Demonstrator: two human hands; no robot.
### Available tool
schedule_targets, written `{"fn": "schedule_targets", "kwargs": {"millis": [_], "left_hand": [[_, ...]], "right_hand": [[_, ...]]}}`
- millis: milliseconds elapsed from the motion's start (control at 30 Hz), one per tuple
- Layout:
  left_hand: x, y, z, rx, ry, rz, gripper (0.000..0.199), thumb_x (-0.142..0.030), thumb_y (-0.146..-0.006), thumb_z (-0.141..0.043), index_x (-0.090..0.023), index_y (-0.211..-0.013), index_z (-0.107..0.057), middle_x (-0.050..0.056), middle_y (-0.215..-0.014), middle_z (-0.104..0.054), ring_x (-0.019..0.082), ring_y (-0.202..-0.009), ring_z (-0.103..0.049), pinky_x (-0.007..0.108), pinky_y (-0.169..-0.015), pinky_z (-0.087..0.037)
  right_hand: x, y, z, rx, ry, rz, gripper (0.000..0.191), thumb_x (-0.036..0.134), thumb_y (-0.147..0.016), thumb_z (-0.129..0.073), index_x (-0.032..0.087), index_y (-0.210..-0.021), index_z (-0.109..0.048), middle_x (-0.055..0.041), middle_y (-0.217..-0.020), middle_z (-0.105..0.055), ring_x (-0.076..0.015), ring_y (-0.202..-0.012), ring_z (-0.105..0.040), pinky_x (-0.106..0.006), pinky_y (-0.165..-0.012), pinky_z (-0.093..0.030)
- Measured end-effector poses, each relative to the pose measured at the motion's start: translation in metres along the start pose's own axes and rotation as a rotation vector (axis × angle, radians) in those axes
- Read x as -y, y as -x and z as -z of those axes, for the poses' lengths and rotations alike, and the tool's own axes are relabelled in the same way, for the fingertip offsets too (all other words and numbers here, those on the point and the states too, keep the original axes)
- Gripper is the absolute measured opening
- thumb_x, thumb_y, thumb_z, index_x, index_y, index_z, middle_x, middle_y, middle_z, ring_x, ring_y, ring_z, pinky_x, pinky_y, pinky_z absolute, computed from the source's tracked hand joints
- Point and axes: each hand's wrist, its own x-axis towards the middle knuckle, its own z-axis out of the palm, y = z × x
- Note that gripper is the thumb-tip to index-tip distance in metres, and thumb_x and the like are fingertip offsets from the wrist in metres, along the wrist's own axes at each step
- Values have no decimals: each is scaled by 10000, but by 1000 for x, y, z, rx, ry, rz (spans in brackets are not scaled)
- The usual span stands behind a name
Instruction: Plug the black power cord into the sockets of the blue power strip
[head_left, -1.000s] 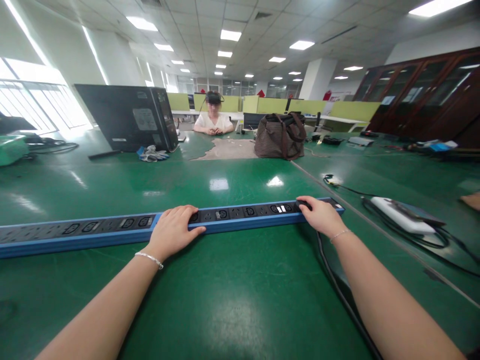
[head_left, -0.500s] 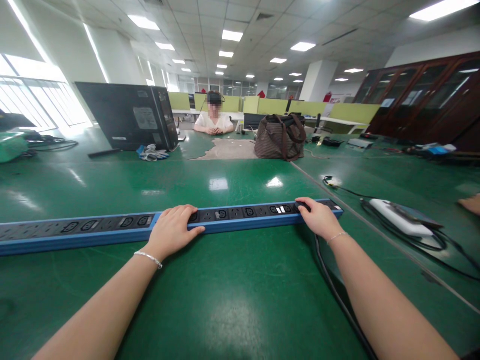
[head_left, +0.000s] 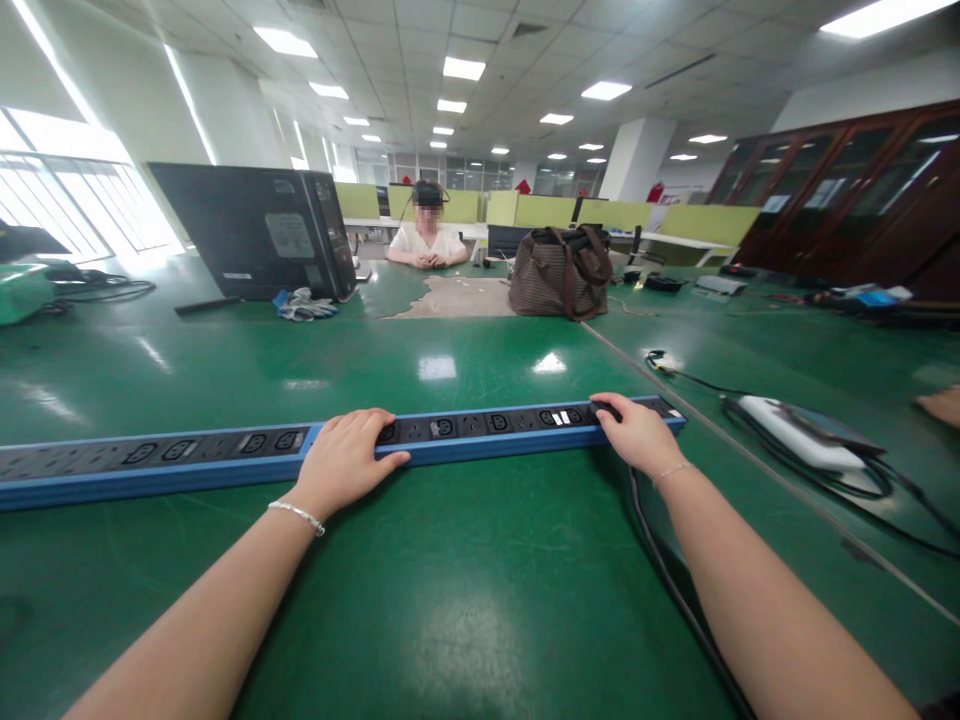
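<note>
A long blue power strip (head_left: 469, 426) with black sockets lies across the green table. My left hand (head_left: 349, 450) is wrapped over it near the middle, thumb along the near side and fingers over the top. Near the strip's right end, my right hand (head_left: 637, 432) is closed on a black plug (head_left: 604, 409) that sits at a socket. My palm and fingers hide most of the plug, and I cannot tell how deep it is in. A black power cable (head_left: 664, 565) runs from under my right hand toward the near table edge.
On the green table (head_left: 450, 590), a white adapter box (head_left: 799, 435) with coiled black cables lies right. Farther back are a brown bag (head_left: 559, 272), a black computer tower (head_left: 255, 235) and gloves (head_left: 304, 305). A person (head_left: 427, 240) sits opposite; another person's hand (head_left: 941, 404) shows at right.
</note>
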Motion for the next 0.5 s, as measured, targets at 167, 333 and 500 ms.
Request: {"fn": "schedule_targets", "kwargs": {"millis": [167,333,500], "left_hand": [[0,1,0,-3,0,4,506,-559,-768,-490,-195,-1117,-535,80,-1168,-600,259,-1078,-533,401,-940,-372],[-1,1,1,-5,12,0,506,-554,-765,-498,-194,-1118,-536,82,-1166,-599,259,-1087,-529,404,-943,-368],[1,0,0,4,17,2,514,-569,-761,-492,-205,-1121,-535,80,-1172,-597,257,-1093,-527,401,-952,-362]], "right_hand": [[-1,0,-1,-5,8,0,384,330,-824,-408,246,-1141,-606,-72,-997,-683,-244,-887,-626,-352,-791,-455],[-1,-1,0,-10,5,10,375,321,-823,-409,238,-1131,-607,-77,-995,-682,-244,-893,-624,-345,-781,-457],[0,0,0,7,17,13,375,314,-837,-388,226,-1135,-597,-86,-975,-685,-247,-883,-630,-345,-771,-460]]}}
